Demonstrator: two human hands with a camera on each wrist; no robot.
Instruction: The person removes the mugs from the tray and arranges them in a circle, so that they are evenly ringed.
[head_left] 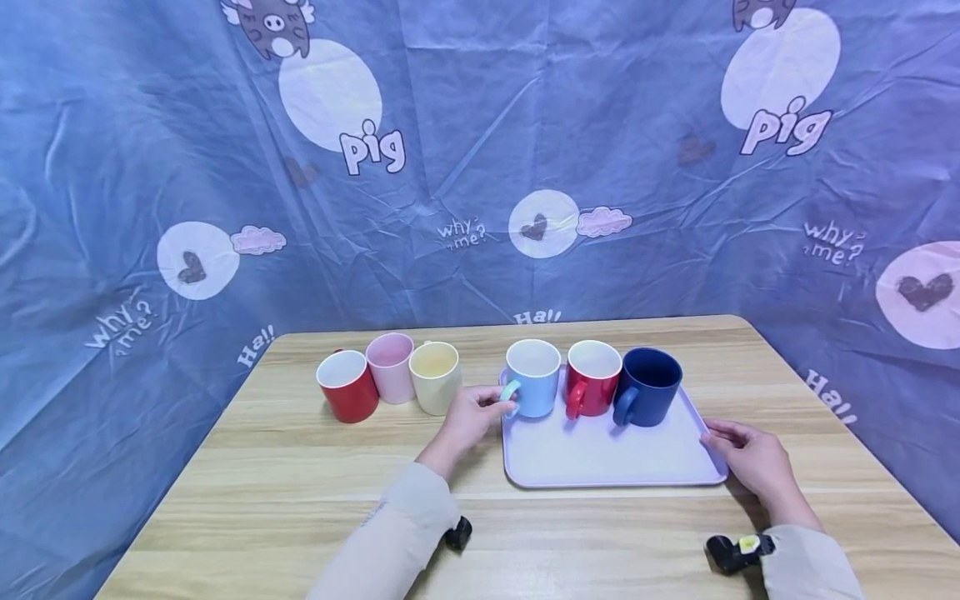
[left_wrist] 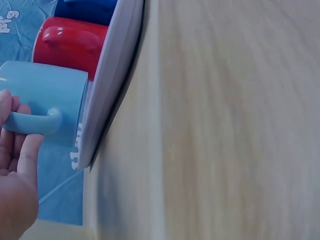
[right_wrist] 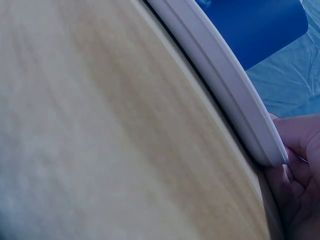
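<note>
My left hand (head_left: pixel 474 414) pinches the handle of a light blue mug (head_left: pixel 534 385), thumb on one side and fingers on the other. That mug stands upright over the left end of a pale lilac tray (head_left: pixel 600 462); in the left wrist view the mug's base (left_wrist: pixel 79 107) is right at the tray. Beside it on the tray are a red mug (head_left: pixel 597 385) with a white inside and a dark blue mug (head_left: pixel 651 396), handles toward me. At the tray's right edge, my right hand (head_left: pixel 756 460) grips the rim, thumb on top and fingers curled at the side.
Left of the tray, a red mug (head_left: pixel 351 396), a pink mug (head_left: pixel 392 375) and a cream mug (head_left: pixel 437 385) stand close together on the wooden table (head_left: pixel 300 492). Behind the table's back edge hangs a blue printed cloth (head_left: pixel 450 275).
</note>
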